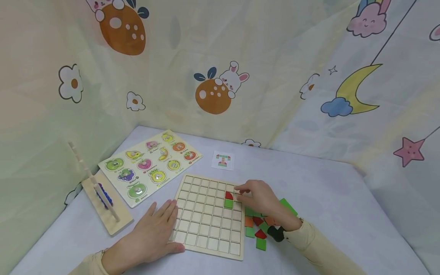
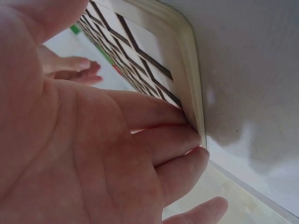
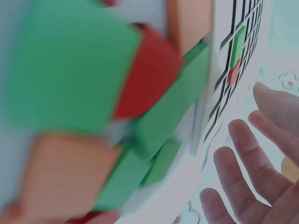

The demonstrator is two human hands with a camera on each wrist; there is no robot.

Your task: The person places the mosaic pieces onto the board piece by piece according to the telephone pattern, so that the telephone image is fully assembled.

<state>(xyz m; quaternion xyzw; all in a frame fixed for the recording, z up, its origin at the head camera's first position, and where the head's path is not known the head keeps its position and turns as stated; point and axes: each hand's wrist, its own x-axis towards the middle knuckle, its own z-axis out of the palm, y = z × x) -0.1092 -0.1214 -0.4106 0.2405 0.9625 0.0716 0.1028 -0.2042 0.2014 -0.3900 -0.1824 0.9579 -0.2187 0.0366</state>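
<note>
A wooden grid board [image 1: 205, 220] lies on the white table. Near its upper right corner, a red piece with a curved edge [image 1: 228, 195] and a green square [image 1: 228, 204] occupy adjoining cells. My left hand [image 1: 152, 233] rests along the board's left side, fingers straight; the left wrist view shows the fingertips [image 2: 198, 137] against the rim. Over the upper right cells hovers my right hand [image 1: 256, 196], thumb and forefinger apart. In the right wrist view its fingers [image 3: 254, 158] are spread with nothing between them.
Loose green, red, orange and black pieces [image 1: 261, 244] lie right of the board, partly under the right forearm. Behind it is a card with a T pattern [image 1: 222, 160]. A fruit puzzle board [image 1: 151, 164] and a wooden stand [image 1: 120, 222] with a rod and blue beads stand left.
</note>
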